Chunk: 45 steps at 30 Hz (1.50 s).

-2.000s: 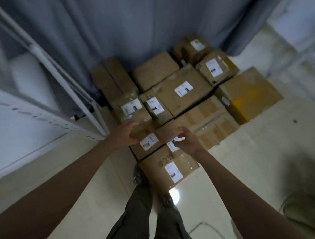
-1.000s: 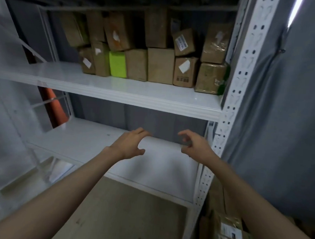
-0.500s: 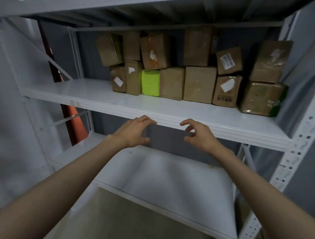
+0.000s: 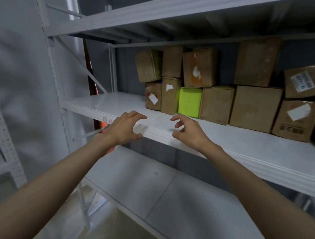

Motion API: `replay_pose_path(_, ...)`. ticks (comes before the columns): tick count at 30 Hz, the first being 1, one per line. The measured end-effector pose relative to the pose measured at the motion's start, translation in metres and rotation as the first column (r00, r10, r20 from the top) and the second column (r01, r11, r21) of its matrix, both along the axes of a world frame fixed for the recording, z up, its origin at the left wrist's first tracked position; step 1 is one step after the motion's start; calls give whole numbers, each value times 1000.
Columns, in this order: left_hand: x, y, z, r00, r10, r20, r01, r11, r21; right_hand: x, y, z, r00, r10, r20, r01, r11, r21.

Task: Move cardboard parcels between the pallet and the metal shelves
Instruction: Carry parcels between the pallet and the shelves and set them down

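Note:
Several cardboard parcels (image 4: 255, 108) are stacked two high at the back of the white metal shelf (image 4: 242, 141), among them a bright green box (image 4: 190, 101). My left hand (image 4: 124, 128) and my right hand (image 4: 190, 132) hover side by side at the shelf's front edge, a hand's width apart. The fingers of both are loosely curled and hold nothing. The parcels stand well behind my fingertips, untouched. The pallet is out of view.
A lower white shelf (image 4: 150, 187) lies bare beneath my forearms, and another shelf (image 4: 157, 12) runs overhead. Perforated uprights (image 4: 52, 64) and a diagonal brace stand at the left. An orange object (image 4: 105, 128) shows behind the left upright.
Two seconds ago both hands were at parcels on the floor stack. The view has since swung up to the shelves, and my empty hands have risen to the middle shelf's edge.

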State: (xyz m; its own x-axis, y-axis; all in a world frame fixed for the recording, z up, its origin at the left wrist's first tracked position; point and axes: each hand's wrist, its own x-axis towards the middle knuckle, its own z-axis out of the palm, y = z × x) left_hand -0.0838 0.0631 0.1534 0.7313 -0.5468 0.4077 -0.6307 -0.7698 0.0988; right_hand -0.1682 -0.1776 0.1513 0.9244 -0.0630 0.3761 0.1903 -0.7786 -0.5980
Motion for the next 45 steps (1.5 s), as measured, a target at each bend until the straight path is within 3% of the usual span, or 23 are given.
replay_pose_path(7, 79, 10, 43, 998, 61, -3, -61, 997, -43, 85, -2, 46, 994, 29, 102, -31, 999, 18)
replay_pose_path(12, 133, 3, 57, 998, 60, -30, -65, 983, -171, 131, -1, 71, 986, 30, 162, -39, 998, 50)
replay_pose_path(21, 220, 0, 80, 999, -21, -34, 11, 968, -250, 204, 18, 97, 973, -59, 222, 68, 997, -36)
replay_pose_path(26, 281, -3, 97, 984, -134, -120, 76, 915, -397, 247, 31, 112, 960, -152, 237, 151, 988, 19)
replay_pose_path(33, 350, -9, 104, 866, -360, -347, 61, 764, -642, 300, 49, 124, 922, -343, 176, 334, 939, 80)
replay_pose_path(39, 383, -22, 101, 766, -502, -401, 100, 710, -697, 321, 62, 125, 846, -495, 196, 474, 868, 147)
replay_pose_path(45, 388, -36, 105, 673, -646, -361, 197, 626, -754, 327, 75, 125, 795, -577, 186, 562, 816, 134)
